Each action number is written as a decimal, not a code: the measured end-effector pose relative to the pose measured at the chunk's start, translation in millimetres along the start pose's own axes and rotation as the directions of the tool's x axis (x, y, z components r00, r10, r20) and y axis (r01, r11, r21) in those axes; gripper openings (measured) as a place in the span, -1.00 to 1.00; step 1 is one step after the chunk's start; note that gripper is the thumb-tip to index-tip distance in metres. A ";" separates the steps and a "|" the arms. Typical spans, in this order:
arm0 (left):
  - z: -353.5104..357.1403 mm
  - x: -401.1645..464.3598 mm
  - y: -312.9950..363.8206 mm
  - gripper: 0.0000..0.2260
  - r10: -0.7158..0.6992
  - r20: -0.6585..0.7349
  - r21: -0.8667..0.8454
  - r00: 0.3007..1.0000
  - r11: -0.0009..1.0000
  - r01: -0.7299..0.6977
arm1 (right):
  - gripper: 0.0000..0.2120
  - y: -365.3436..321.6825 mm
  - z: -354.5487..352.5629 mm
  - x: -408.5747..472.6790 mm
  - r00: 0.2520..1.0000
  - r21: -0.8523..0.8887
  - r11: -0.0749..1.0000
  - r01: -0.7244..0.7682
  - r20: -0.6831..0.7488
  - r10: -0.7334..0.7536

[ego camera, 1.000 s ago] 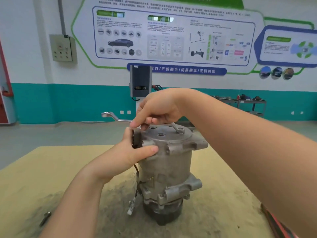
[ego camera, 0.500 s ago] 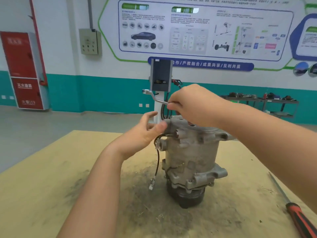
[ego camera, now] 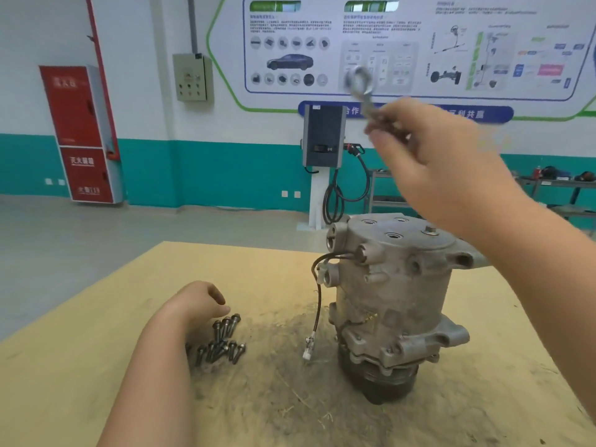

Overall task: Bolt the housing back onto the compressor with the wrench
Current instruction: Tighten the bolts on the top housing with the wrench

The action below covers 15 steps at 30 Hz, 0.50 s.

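My right hand grips the wrench and holds it raised, its ring end up, above the compressor that stands upright on the surface. My left hand rests with fingers loosely curled, holding nothing, just beside the loose bolts, well left of the compressor; one bolt sits in the housing top under my right forearm.

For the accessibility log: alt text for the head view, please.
A right hand holds a wrench raised above a compressor standing on a tan table. The left hand reaches over loose bolts on the table.
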<state>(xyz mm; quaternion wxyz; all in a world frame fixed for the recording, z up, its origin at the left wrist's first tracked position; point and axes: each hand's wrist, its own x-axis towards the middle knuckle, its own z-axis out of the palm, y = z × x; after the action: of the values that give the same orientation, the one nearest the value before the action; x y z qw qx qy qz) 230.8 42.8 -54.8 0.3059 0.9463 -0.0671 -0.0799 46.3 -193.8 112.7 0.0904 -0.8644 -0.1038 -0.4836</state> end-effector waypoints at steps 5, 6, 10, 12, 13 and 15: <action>11.0 6.0 -3.1 -0.78 -0.063 0.052 0.220 0.997 0.974 0.050 | -0.69 27.6 -15.1 -47.3 0.897 0.540 0.791 -0.288 -0.137 0.420; 11.1 6.8 -5.1 -0.77 -0.080 0.056 0.258 0.995 0.964 0.063 | -0.65 30.2 -15.9 -54.4 0.874 0.638 0.709 -0.302 -0.112 0.473; 11.7 11.7 -7.0 -0.91 -0.091 0.029 0.278 0.995 0.957 0.079 | -0.63 38.8 -18.4 -62.7 0.802 0.839 0.444 -0.314 -0.017 0.598; 12.3 10.5 -7.9 -0.91 -0.087 0.012 0.214 0.996 0.973 0.082 | -0.68 41.2 -19.2 -61.6 0.790 0.882 0.374 -0.287 -0.003 0.613; 11.6 9.1 -6.8 -0.87 -0.090 0.006 0.169 0.996 0.982 0.088 | -0.73 42.1 -19.3 -61.0 0.785 0.904 0.334 -0.267 0.003 0.620; 2.1 4.3 0.1 -0.85 -0.074 -0.086 0.008 0.993 0.997 0.075 | -0.82 43.9 -18.5 -61.0 0.769 0.939 0.254 -0.230 0.015 0.640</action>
<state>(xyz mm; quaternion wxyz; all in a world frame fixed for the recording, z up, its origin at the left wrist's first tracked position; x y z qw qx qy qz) 234.6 40.8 -56.9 0.3002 0.9524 -0.0190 -0.0501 11.7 -246.3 67.7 0.6937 -0.5535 -0.0801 -0.4537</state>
